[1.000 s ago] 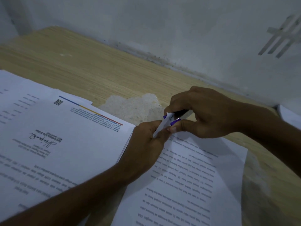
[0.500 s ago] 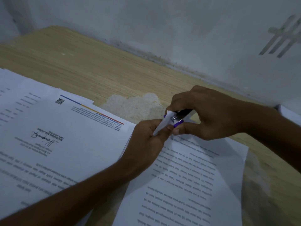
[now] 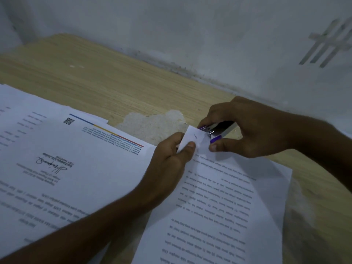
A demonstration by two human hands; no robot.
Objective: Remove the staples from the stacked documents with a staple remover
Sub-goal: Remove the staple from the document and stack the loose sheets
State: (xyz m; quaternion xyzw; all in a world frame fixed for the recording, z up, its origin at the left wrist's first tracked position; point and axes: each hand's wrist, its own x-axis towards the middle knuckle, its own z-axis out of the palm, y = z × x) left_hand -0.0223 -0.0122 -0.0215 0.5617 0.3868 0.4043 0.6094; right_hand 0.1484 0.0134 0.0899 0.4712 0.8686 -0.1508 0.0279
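Staple remover (image 3: pixel 221 129): metal body, purple grips, held just above the tabletop at the far end of the right-hand document. Jaws sit against the raised corner of that document. Can't tell if they've caught the staple, too dark and small there. Staple (image 3: pixel 195 135) shows as a short dark line on the upturned corner (image 3: pixel 190 139), just left of the jaws.

Right hand (image 3: pixel 251 128): fingers curled round the staple remover, thumb on the lower purple grip, index finger over the upper one. Squeezing or not: can't tell.

Left hand (image 3: pixel 167 162): pinches the corner, thumb on the near face, other fingers behind it, bending it up off the sheet. Its forearm lies across the gap between the two paper piles.

Document (image 3: pixel 219 202): printed text, upside down to the camera, flat on the tabletop apart from the lifted corner. More than one sheet edge visible along its right side.

Second stack (image 3: pixel 80 168) to the left: top sheet carries a signature, a QR code and a blue-yellow-red stripe. More sheets stick out beneath it at far left.

Tabletop (image 3: pixel 114 86): light wood grain, with a worn pale patch (image 3: pixel 154 124) just beyond the hands. Grey wall (image 3: pixel 190 35) runs along its far edge, with pale crossed streaks (image 3: pixel 327 42) on it at upper right.
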